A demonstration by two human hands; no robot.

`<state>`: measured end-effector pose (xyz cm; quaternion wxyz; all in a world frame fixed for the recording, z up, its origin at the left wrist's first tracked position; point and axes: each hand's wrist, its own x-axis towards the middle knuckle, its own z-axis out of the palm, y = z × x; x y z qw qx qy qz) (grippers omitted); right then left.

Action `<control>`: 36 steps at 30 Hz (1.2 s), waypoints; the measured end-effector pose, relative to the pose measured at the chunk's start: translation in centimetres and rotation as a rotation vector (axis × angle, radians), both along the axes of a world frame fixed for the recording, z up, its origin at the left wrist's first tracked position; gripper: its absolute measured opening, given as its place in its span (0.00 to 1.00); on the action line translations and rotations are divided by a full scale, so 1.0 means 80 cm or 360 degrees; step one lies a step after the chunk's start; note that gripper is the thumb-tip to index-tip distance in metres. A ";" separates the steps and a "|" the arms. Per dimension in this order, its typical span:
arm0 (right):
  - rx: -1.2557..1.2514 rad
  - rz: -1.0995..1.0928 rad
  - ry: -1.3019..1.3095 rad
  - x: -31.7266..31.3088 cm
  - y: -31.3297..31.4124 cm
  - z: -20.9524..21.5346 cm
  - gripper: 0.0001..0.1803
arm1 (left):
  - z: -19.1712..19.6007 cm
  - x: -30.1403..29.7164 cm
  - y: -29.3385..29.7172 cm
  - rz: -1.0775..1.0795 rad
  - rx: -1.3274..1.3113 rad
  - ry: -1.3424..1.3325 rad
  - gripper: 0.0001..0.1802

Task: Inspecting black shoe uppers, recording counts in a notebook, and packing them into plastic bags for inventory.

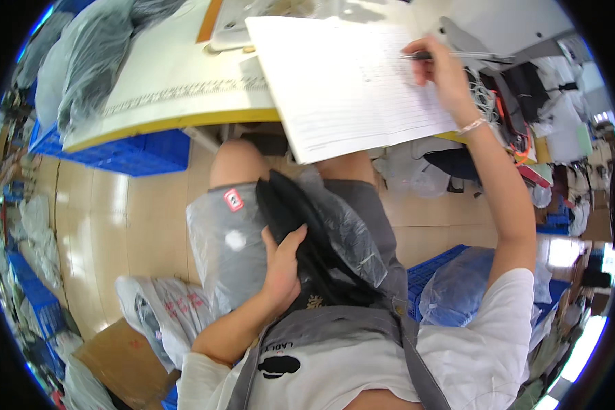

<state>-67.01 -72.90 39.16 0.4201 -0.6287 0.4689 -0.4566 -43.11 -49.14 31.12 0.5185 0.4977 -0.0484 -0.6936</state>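
My right hand (444, 74) is closed around a pen (482, 55) with a dark grip and a clear barrel. Its tip is over the right part of an open lined notebook (328, 89), where some small dark writing shows. The notebook lies at the table edge and juts out past it toward me. In my lap, my left hand (284, 268) grips long, soft-looking black pieces (279, 205), whose exact kind I cannot make out. Under and around them lies a clear plastic bag (212, 232) with a small red-bordered sticker (234, 200).
The white table (164, 75) has a yellow front edge and a printed ruler strip. A grey plastic-wrapped bundle (96, 61) sits at its left end. Blue crates (150, 152) stand below, and a cardboard box (119, 362) is at lower left. White cables (482, 96) lie right of the notebook.
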 end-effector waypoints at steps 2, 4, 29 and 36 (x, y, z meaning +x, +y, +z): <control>-0.0152 -0.0181 0.0083 0.001 -0.007 -0.016 0.19 | 0.006 0.000 0.000 0.0013 -0.0001 0.0037 0.25; -0.0189 -0.0352 0.0087 -0.006 -0.009 -0.030 0.19 | -0.004 0.001 0.001 -0.0021 0.0017 -0.0017 0.25; -0.0611 -0.0250 0.0625 -0.005 -0.015 -0.042 0.20 | -0.004 0.001 -0.003 -0.0041 0.0057 -0.0053 0.15; -0.0615 -0.0270 0.0565 -0.002 -0.017 -0.042 0.19 | -0.007 0.003 -0.002 -0.0057 0.0081 -0.0071 0.14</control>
